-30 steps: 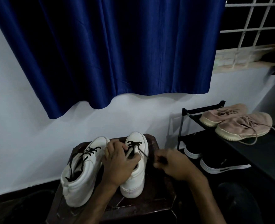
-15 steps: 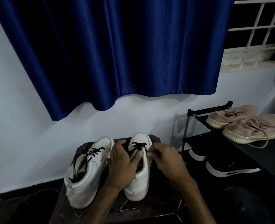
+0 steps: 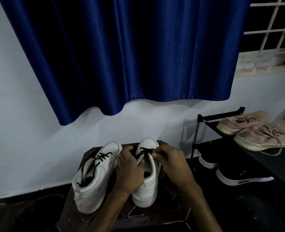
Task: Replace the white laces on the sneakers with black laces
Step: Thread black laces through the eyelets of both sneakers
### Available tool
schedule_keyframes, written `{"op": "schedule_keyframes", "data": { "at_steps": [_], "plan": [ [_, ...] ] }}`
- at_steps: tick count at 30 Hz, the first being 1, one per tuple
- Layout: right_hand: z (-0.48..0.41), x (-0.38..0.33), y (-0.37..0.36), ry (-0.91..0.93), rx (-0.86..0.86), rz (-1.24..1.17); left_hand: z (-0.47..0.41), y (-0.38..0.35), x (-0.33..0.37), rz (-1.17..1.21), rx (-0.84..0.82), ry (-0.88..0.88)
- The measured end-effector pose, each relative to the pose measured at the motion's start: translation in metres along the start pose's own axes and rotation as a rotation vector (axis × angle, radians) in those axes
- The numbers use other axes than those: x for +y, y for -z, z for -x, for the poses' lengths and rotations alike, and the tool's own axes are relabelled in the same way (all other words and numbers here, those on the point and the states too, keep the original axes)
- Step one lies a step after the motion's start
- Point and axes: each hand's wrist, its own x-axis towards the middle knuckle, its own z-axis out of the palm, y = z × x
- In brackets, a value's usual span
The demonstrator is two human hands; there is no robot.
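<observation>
Two white sneakers stand toes-away on a dark wooden stool (image 3: 170, 213). The left sneaker (image 3: 94, 180) carries a black lace through its eyelets. The right sneaker (image 3: 148, 180) has a black lace (image 3: 145, 150) crossed only over its front eyelets. My left hand (image 3: 130, 173) grips the right sneaker's left side, its thumb inside the opening. My right hand (image 3: 170, 158) pinches an end of that lace at the shoe's right eyelet row. No white lace is in sight.
A black shoe rack (image 3: 222, 118) stands to the right with two beige sneakers (image 3: 262, 134) on top and black shoes (image 3: 238, 176) below. A blue curtain (image 3: 121, 56) hangs on the white wall behind. A barred window (image 3: 272, 30) is at upper right.
My right hand has come in from beside the stool to the right sneaker's eyelets with the lace end. My left hand has stayed on the shoe.
</observation>
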Motion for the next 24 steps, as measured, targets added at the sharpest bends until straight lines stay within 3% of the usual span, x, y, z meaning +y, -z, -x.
{"op": "schedule_keyframes", "data": {
  "at_steps": [3, 7, 9, 11, 14, 18, 20, 24],
  "plan": [
    [0.005, 0.005, 0.001, -0.042, 0.028, 0.083, 0.000, 0.000, 0.001, -0.007, 0.013, 0.003],
    [0.013, 0.022, 0.036, -0.269, -0.429, 0.611, 0.000, 0.000, 0.001, 0.002, 0.007, -0.002],
    [0.016, 0.026, 0.046, -0.330, -0.517, 0.646, 0.001, 0.000, 0.000, 0.018, 0.003, -0.007],
    [0.011, 0.023, 0.044, -0.263, -0.396, 0.528, 0.001, 0.000, -0.001, 0.021, 0.006, -0.014],
    [0.004, 0.007, 0.024, -0.149, -0.160, 0.109, 0.002, -0.001, -0.001, 0.016, -0.002, -0.011],
    [0.008, -0.001, -0.001, -0.049, -0.001, 0.066, 0.001, 0.000, -0.001, 0.021, -0.007, 0.008],
    [0.010, 0.011, 0.002, -0.101, -0.043, 0.208, 0.001, 0.000, -0.002, 0.014, 0.002, -0.001],
    [0.017, 0.029, 0.019, -0.264, -0.404, 0.455, 0.000, -0.002, -0.001, 0.045, -0.007, -0.005]
  ]
}}
